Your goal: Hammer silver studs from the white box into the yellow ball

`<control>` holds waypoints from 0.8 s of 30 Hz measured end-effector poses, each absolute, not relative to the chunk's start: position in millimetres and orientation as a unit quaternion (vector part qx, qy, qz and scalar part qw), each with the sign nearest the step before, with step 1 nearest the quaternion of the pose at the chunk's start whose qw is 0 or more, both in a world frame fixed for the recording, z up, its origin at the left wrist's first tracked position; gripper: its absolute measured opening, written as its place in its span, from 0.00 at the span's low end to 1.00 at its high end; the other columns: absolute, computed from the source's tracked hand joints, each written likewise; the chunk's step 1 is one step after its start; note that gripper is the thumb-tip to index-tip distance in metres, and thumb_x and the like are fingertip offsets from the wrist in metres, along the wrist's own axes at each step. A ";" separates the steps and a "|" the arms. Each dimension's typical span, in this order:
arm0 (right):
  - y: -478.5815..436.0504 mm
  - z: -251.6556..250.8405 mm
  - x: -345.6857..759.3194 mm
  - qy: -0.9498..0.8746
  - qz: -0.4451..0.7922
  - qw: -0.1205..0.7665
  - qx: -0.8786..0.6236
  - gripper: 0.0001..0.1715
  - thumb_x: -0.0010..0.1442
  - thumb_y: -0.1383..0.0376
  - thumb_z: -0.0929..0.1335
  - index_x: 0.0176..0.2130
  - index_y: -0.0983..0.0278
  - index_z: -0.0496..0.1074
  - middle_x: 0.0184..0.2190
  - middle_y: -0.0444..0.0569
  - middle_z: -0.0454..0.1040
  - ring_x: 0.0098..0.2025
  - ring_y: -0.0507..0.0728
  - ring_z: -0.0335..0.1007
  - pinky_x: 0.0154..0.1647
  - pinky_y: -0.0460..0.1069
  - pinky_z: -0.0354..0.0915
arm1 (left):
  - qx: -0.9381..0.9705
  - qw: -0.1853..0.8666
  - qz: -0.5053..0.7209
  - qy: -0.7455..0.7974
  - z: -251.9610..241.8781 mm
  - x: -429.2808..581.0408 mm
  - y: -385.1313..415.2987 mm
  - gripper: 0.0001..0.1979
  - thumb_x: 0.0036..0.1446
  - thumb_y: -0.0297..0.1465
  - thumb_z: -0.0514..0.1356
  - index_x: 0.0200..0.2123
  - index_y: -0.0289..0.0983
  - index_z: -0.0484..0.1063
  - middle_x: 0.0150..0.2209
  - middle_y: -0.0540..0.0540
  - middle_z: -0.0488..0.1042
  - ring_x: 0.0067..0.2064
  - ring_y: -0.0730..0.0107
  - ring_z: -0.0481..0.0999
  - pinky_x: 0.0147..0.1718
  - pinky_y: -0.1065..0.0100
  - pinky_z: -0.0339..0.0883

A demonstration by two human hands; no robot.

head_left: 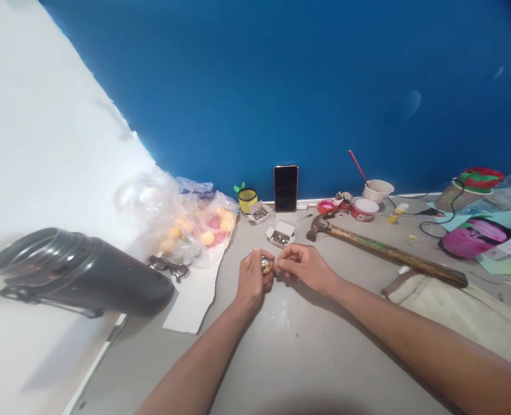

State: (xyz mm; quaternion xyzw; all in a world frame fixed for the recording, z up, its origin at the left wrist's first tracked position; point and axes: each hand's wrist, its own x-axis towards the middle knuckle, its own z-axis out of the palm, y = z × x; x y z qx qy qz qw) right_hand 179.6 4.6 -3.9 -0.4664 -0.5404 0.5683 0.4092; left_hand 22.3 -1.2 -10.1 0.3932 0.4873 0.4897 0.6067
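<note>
A blue wall [281, 86] stands behind my grey bench [273, 357]. At far left a dark bottle [95, 271] appears tilted, though the wide view may exaggerate its lean. Beside it, clear plastic bags [147, 207] hold orange-yellow balls [207, 237], probably bagged so they cannot roll. White paper [195, 300] lies partly beneath the bags. A yellow cup [247, 200] comes next, then a small open box [255, 219] of shiny metal bits.

My left hand [252, 276] is closed around a shiny round piece [266, 265], near the middle of the bench; that grip seems meant to steady it while leaving its right side exposed. A phone [286, 189] stands upright near the wall, facing me, perhaps so I can see its screen, which is dark. The nearer open box [269, 231] of metal bits sits just beyond my hands, presumably for easy reach. My right hand [305, 265] comes to the piece's exposed side with thumb and forefinger drawn narrow; whether they meet or pinch something tiny, I cannot tell.

Further right, a hammer [380, 248] lies with its head toward me and its handle end over a pale cloth [450, 311]. Behind it are a red tub [365, 214], a white cup [378, 190] and a glue stick [398, 213].
</note>
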 end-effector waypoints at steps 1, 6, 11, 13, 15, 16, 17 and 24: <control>9.4 1.1 189.7 -0.579 0.508 0.397 -0.499 0.10 0.56 0.59 0.73 0.31 0.63 0.74 0.27 0.47 0.78 0.25 0.54 0.71 0.28 0.49 0.67 | 0.361 0.634 0.494 0.473 -10.1 21.0 1.1 0.28 0.57 0.58 0.59 0.32 0.36 0.69 0.22 0.51 0.69 0.15 0.82 0.52 0.15 0.74 0.42; 40.6 27.1 261.0 -0.710 0.058 0.195 -0.674 0.10 0.63 0.60 0.69 0.41 0.63 0.78 0.43 0.57 0.81 0.45 0.65 0.76 0.41 0.54 0.66 | 0.297 0.700 0.525 0.383 -3.1 14.0 8.0 0.22 0.48 0.43 0.71 0.38 0.35 0.70 0.29 0.52 0.69 0.20 0.82 0.60 0.18 0.76 0.49; 58.7 30.1 304.9 -0.670 0.030 -0.010 -0.741 0.20 0.64 0.52 0.69 0.40 0.67 0.79 0.44 0.64 0.80 0.47 0.69 0.76 0.38 0.55 0.65 | 0.376 0.641 0.515 0.427 1.6 12.9 5.8 0.24 0.43 0.26 0.69 0.46 0.39 0.67 0.31 0.56 0.69 0.22 0.81 0.65 0.23 0.73 0.59; 59.4 26.9 307.4 -0.676 0.060 -0.028 -0.733 0.19 0.63 0.52 0.70 0.37 0.65 0.78 0.42 0.62 0.80 0.45 0.68 0.77 0.37 0.54 0.64 | 0.412 0.596 0.507 0.466 2.8 13.5 4.8 0.23 0.46 0.28 0.67 0.47 0.39 0.68 0.33 0.54 0.71 0.23 0.79 0.67 0.24 0.71 0.62; 58.7 24.3 306.5 -0.692 0.059 -0.018 -0.719 0.15 0.63 0.55 0.70 0.38 0.65 0.78 0.44 0.62 0.80 0.45 0.68 0.77 0.37 0.54 0.63 | 0.447 0.555 0.500 0.492 4.8 13.9 4.2 0.21 0.47 0.29 0.66 0.46 0.39 0.70 0.36 0.51 0.73 0.23 0.79 0.68 0.24 0.71 0.63; 58.4 23.6 306.0 -0.695 0.056 -0.015 -0.716 0.14 0.63 0.56 0.70 0.39 0.65 0.78 0.44 0.63 0.80 0.46 0.68 0.77 0.37 0.54 0.62 | 0.460 0.538 0.497 0.502 5.9 14.0 4.0 0.20 0.47 0.29 0.66 0.45 0.38 0.71 0.37 0.51 0.74 0.23 0.79 0.68 0.24 0.71 0.63; 58.3 23.4 305.7 -0.696 0.054 -0.014 -0.716 0.14 0.64 0.57 0.69 0.38 0.65 0.77 0.44 0.63 0.80 0.46 0.68 0.77 0.36 0.54 0.62 | 0.470 0.526 0.493 0.510 6.9 13.9 4.0 0.18 0.47 0.29 0.66 0.44 0.38 0.72 0.37 0.50 0.75 0.23 0.80 0.67 0.23 0.72 0.62; 48.0 37.4 293.8 -0.683 -0.065 0.050 -0.726 0.17 0.64 0.56 0.70 0.47 0.64 0.74 0.36 0.57 0.81 0.39 0.65 0.77 0.33 0.51 0.59 | 0.498 0.471 0.467 0.558 6.4 11.5 5.9 0.14 0.48 0.33 0.66 0.40 0.36 0.74 0.30 0.49 0.75 0.23 0.78 0.64 0.22 0.73 0.58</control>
